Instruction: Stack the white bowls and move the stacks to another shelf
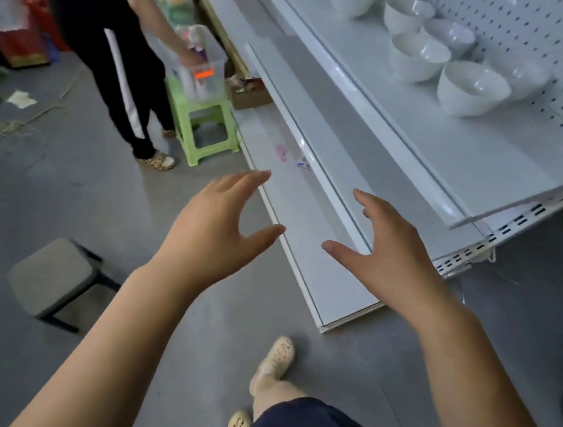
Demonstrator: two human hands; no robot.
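The white shelving unit [451,154] is filling the right side, its upper shelf carrying the white bowls [415,57], which are sitting in a loose row near the pegboard back. Another person [116,59] is standing at left, reaching into a clear bin [201,64] on a green stool [206,127]. The left hand [216,231] and right hand [393,255] are hovering open and empty, palms facing, over the lowest shelf, well apart from the bowls.

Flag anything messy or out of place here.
Litter lies on the floor at left: a crumpled white scrap and loose straw strands. The bottom shelf carries a pink smudge. The bowls stand upright, nothing spilled.
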